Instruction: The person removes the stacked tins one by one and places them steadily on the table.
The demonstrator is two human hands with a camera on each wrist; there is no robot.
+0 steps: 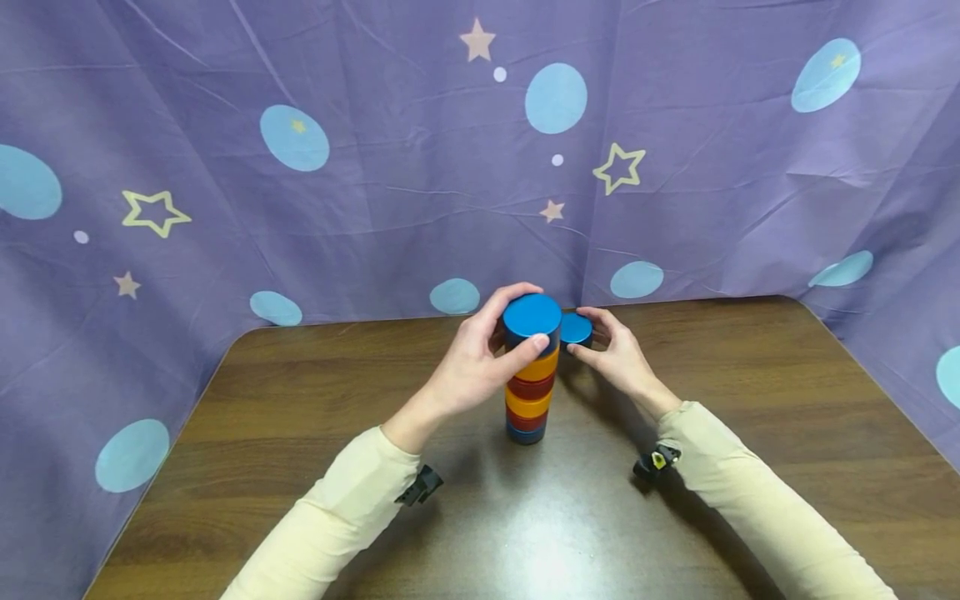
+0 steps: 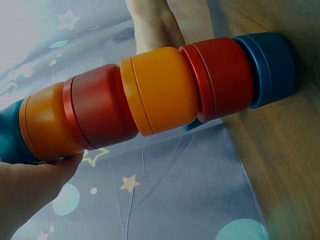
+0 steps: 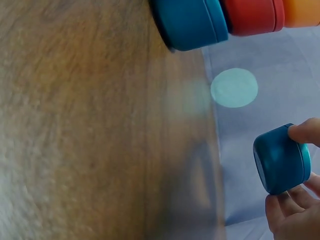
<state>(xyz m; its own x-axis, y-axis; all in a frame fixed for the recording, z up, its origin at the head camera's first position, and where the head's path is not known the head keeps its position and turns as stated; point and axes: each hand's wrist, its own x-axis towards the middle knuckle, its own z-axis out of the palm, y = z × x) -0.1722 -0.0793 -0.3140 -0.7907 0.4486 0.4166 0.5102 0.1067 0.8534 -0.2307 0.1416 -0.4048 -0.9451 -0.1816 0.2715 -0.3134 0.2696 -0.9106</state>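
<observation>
A tall stack of round lidded tins (image 1: 529, 388) stands upright on the table, in blue, orange and red, with a blue tin (image 1: 532, 314) on top and a blue one (image 2: 276, 70) at the bottom. My left hand (image 1: 474, 354) grips the top blue tin, thumb at the near side and fingers round the far side. Just right of the stack, my right hand (image 1: 621, 360) pinches a separate small blue tin (image 3: 281, 161) between thumb and fingers. In the right wrist view that tin hangs above the table, against the curtain.
The brown wooden table (image 1: 300, 467) ends a short way behind the stack. Beyond its back edge hangs a purple curtain (image 1: 375, 208) with stars and blue spots. Small black devices (image 1: 420, 486) sit at both sleeve cuffs.
</observation>
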